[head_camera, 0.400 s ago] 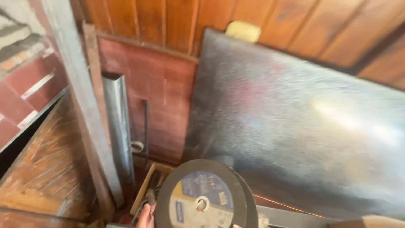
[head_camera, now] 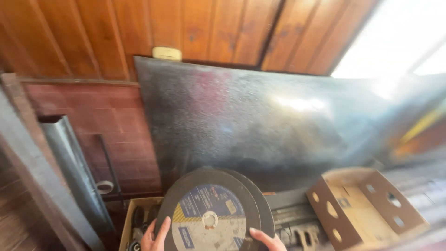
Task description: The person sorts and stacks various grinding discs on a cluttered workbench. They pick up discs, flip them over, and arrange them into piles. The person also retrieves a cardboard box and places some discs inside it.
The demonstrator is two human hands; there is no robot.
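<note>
Since the earlier frame, both hands have come onto the cutting disc (head_camera: 211,216), low centre. Left hand (head_camera: 155,237) and right hand (head_camera: 265,241) pinch its edges, fingers spread; grip evenly, since a second disc (head_camera: 260,200) sits loose behind.

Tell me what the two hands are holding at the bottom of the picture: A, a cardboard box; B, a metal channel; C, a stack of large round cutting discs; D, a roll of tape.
C: the left hand and right hand grip the edges of large round cutting discs, stacked, the front one carrying a blue and yellow label.
</note>
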